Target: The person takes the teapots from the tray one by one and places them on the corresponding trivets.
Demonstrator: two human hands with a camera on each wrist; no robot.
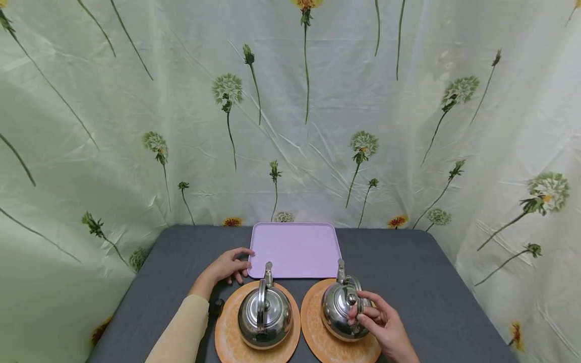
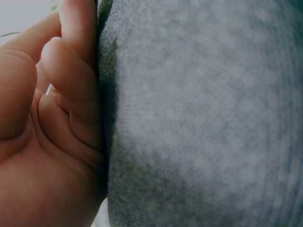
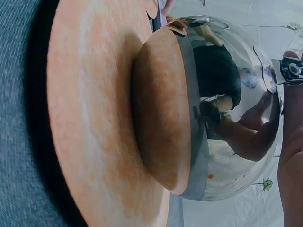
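Two shiny steel kettles stand on round orange mats, their spouts pointing away. My right hand [image 1: 383, 322] holds the handle of the right kettle [image 1: 336, 312] between thumb and fingers. In the right wrist view, that kettle's mirror-like body [image 3: 222, 156] rests on its mat [image 3: 90, 109], and part of my hand [image 3: 293, 142] shows at the edge. My left hand [image 1: 227, 266] lies at the left edge of a lilac tray [image 1: 295, 250], its fingertips at the rim. The left kettle [image 1: 265, 317] stands untouched. In the left wrist view, the left fingers [image 2: 71, 71] bend loosely beside grey cloth.
Grey cloth [image 1: 390, 257] covers the table. The left orange mat [image 1: 227, 338] and right orange mat [image 1: 310, 302] lie side by side in front of the tray. A pale curtain [image 1: 290, 101] with dandelion prints hangs behind the table and along its sides.
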